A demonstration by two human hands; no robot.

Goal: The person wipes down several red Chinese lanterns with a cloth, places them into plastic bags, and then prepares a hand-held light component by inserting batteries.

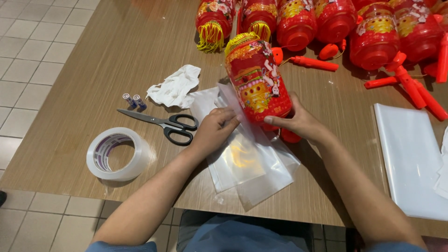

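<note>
While we hold the red paper lantern (256, 84) tilted above the near middle of the tabletop (116, 51), its lower end sits at the mouth of a clear plastic bag (249, 161) lying flat beneath it. Our right hand (298, 122) has its grip closed around the lantern's lower right side, fingers wrapped under the body. Our left hand (212, 130) pinches the bag's upper edge just beside the lantern, its grip closed on the thin film.

To do this well, we judge the left hand should keep the bag's mouth lifted and spread, so the film does not fold under, while the right hand keeps the lantern in line with the opening and avoids crushing its paper wall or snagging the yellow fringe at its far end.

Left of the bag lie black-handled scissors (163, 122), a roll of clear tape (119, 154), two small batteries (133, 101) and a crumpled white tissue (175, 86). More red lanterns (336, 21) crowd the far edge, and a stack of clear bags (410, 158) lies at the right.
</note>
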